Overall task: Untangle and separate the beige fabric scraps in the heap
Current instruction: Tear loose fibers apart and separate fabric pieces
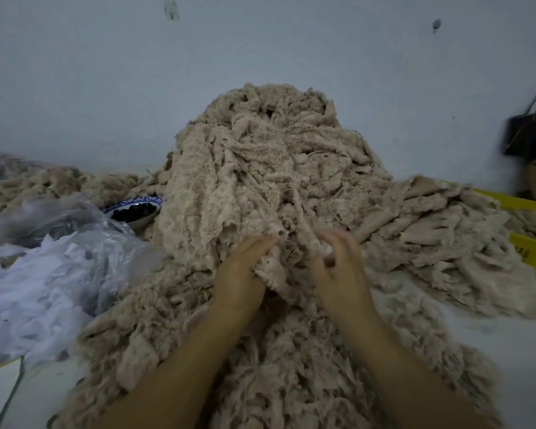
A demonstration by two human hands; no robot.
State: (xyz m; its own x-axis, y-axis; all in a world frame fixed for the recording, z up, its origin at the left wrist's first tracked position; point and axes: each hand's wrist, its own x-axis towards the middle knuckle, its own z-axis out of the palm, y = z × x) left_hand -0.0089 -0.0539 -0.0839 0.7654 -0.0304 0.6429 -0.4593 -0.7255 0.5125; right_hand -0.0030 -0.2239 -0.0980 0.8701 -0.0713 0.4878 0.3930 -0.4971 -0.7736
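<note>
A tall heap of beige fabric scraps point(260, 168) rises against the wall and spills toward me. My left hand point(245, 267) grips a frayed beige scrap point(276, 274) at the foot of the heap, fingers curled into the cloth. My right hand point(338, 261) is blurred just to the right of that scrap, its fingers bent at the fabric; whether it holds any cloth is unclear. A flatter pile of beige scraps point(440, 236) lies to the right.
White fabric under clear plastic point(50, 267) lies at the left. A blue-rimmed bowl of dark pieces point(135, 210) sits behind it. Yellow crates point(526, 224) stand at the right edge, a dark bag point(529, 134) hangs on the wall above them.
</note>
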